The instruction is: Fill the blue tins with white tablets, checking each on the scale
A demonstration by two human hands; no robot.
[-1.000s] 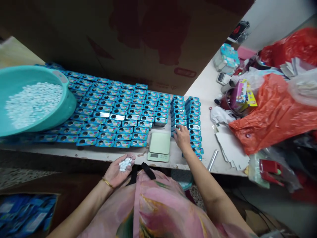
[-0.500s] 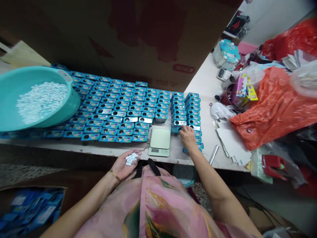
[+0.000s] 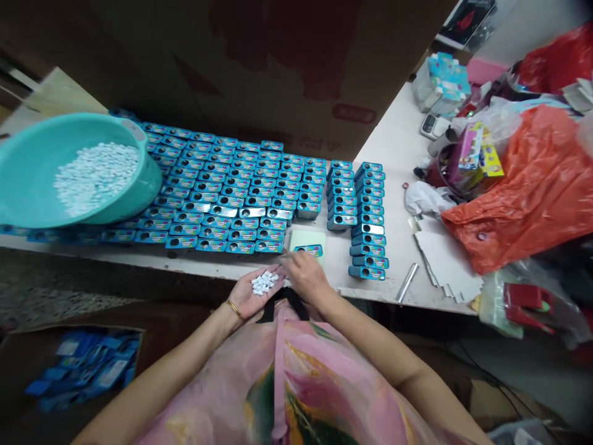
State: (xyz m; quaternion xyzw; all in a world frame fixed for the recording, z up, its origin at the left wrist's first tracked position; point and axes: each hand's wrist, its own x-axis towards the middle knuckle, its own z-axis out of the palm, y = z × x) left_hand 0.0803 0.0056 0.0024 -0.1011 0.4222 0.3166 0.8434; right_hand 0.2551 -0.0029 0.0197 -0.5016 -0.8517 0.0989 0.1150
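Observation:
My left hand (image 3: 248, 295) lies palm up at the table's front edge, cupping a small pile of white tablets (image 3: 265, 283). My right hand (image 3: 301, 275) hangs just over it, its fingers bunched beside the tablets. One blue tin (image 3: 308, 250) with a round window lies on the pale green digital scale (image 3: 306, 238), close to my right fingertips. Rows of matching open-holed blue tins (image 3: 222, 204) cover the table to the left, and two columns of tins (image 3: 365, 247) stand to the right. A teal plastic basin (image 3: 148, 179) full of white tablets overhangs the far-left tins.
A large cardboard sheet (image 3: 278, 68) rises behind the tins. To the right lie an orange plastic bag (image 3: 523, 191), white card pieces (image 3: 445, 259) and a metal tube (image 3: 407, 283). Blue packets (image 3: 88, 364) sit in a box below the table at lower left.
My right hand has moved from the right-hand tin columns to above my left palm. A blue tin now lies on the scale. The view has shifted slightly.

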